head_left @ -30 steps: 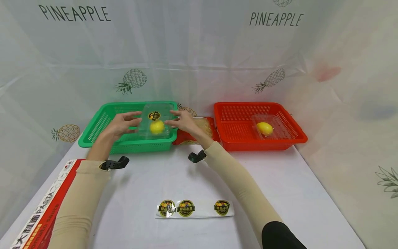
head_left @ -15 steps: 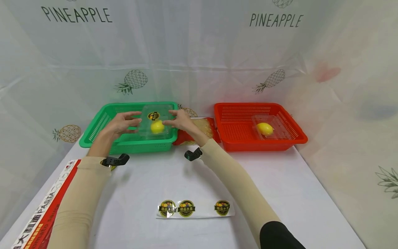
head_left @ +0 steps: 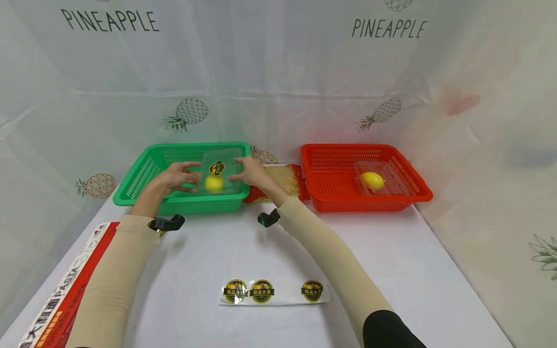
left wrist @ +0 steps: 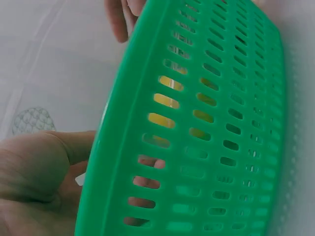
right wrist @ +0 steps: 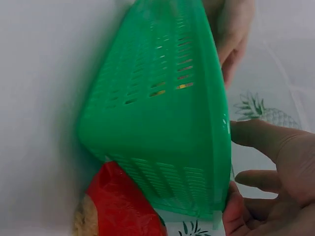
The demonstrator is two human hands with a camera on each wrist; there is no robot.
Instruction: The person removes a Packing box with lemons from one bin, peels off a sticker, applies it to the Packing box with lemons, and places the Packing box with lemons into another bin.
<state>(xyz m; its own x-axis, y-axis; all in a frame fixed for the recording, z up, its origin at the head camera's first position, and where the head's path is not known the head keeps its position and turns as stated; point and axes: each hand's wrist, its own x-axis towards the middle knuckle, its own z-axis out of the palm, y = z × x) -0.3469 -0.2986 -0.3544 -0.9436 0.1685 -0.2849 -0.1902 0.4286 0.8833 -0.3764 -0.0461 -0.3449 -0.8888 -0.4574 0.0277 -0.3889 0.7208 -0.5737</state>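
A clear plastic clamshell box (head_left: 232, 186) with a round black-and-gold sticker (head_left: 217, 167) on its lid sits tilted in the upper part of a green basket (head_left: 200, 208). A yellow lemon (head_left: 213, 183) shows through the plastic. My left hand (head_left: 176, 176) holds the box at its left side, fingertips at the edge. At the right side my right hand (head_left: 253, 171) grips it, thumb and index finger overlapping the lid. In both wrist views the basket wall hides the box and most fingertips; through the slots in the left wrist view some lemon yellow (left wrist: 162, 119) shows.
To the right a red basket (head_left: 330, 205) contains another clear box (head_left: 393, 181) with a lemon (head_left: 373, 181). Between the baskets lies a red-edged food packet (head_left: 285, 180). A sticker strip (head_left: 287, 296) lies in front, and a red-and-white pasta package (head_left: 74, 290) at left.
Both hands and the clamshell box have sunk slightly lower into the green basket. The lemon has shifted down and left inside the box. The red basket has not changed.
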